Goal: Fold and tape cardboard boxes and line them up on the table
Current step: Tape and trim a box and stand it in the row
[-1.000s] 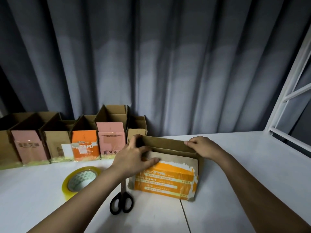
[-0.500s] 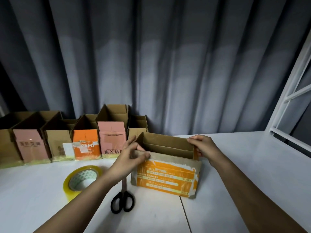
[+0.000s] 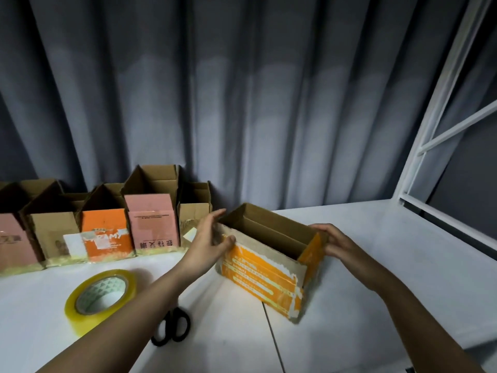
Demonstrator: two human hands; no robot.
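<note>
An orange-printed cardboard box stands open-topped on the white table, turned at an angle. My left hand holds its left end, thumb on the front face and fingers stretched along the end wall. My right hand grips the right end, fingers curled round the orange side. A row of several open boxes lines the back left of the table against the curtain.
A roll of yellow tape lies on the table at the left. Black scissors lie partly under my left forearm. A grey curtain hangs behind. A white frame stands at the right.
Both hands have turned the orange box so its right end swings toward me. It has shifted a little to the right. My hands now hold its two ends instead of its top edge.
</note>
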